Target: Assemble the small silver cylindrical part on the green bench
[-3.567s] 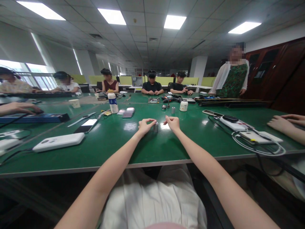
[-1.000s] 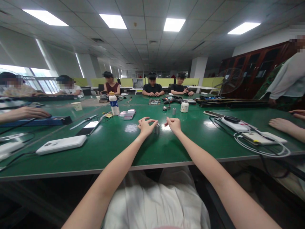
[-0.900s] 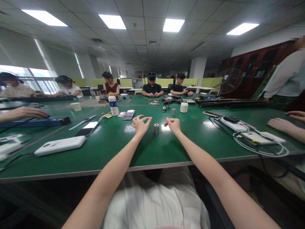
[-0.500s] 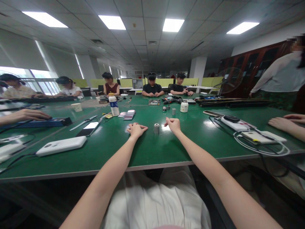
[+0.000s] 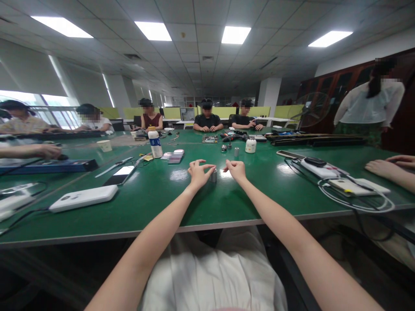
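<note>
A small silver metal cylinder [image 5: 214,176] stands upright on the green table, between my two hands. My left hand [image 5: 198,173] is at its left side, thumb and index finger reaching to its upper part and partly covering it; the other fingers are loosely bent. Just to the right, my right hand [image 5: 236,170] rests on the table with curled fingers, thumb and index tips pressed together. Whether something small is in that pinch is hidden. Farther back stands a second silver cylinder [image 5: 236,151], with small dark metal parts [image 5: 224,147] beside it.
A white jar [image 5: 250,145] and a bottle [image 5: 155,142] stand beyond my hands. To the left lie a phone [image 5: 119,175] and a white power bank [image 5: 83,198]; to the right, cables and a white device [image 5: 356,186]. Other people's hands [image 5: 385,169] rest at the table's sides.
My left hand has moved right, from beside the cylinder to touching it, and its fingers have spread. My right hand stays put. A person at the far right has walked farther away.
</note>
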Available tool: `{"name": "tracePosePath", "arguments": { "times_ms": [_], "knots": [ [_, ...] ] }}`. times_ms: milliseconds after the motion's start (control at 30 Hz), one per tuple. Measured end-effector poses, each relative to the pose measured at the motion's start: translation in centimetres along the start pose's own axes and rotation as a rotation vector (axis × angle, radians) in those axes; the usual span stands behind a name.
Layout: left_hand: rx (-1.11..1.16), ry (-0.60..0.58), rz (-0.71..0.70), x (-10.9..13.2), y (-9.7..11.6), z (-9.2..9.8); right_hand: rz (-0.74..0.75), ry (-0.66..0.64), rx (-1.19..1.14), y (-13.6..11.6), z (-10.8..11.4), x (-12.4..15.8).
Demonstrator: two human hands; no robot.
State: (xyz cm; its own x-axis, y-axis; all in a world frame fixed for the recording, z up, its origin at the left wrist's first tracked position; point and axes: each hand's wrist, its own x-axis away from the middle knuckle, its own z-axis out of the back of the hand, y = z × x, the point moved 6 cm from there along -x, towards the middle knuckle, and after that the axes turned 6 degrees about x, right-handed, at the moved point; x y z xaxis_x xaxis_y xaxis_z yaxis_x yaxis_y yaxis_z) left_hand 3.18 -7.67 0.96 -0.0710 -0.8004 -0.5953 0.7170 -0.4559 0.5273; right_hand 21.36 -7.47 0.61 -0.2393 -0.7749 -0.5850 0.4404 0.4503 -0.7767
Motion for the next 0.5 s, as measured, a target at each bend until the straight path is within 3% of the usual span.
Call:
{"name": "tracePosePath", "arguments": {
  "times_ms": [500],
  "knots": [
    [0.003,-0.007,-0.024,-0.2,-0.16,-0.2,-0.009,-0.008,-0.017,-0.33,0.03,0.1]
  ]
}}
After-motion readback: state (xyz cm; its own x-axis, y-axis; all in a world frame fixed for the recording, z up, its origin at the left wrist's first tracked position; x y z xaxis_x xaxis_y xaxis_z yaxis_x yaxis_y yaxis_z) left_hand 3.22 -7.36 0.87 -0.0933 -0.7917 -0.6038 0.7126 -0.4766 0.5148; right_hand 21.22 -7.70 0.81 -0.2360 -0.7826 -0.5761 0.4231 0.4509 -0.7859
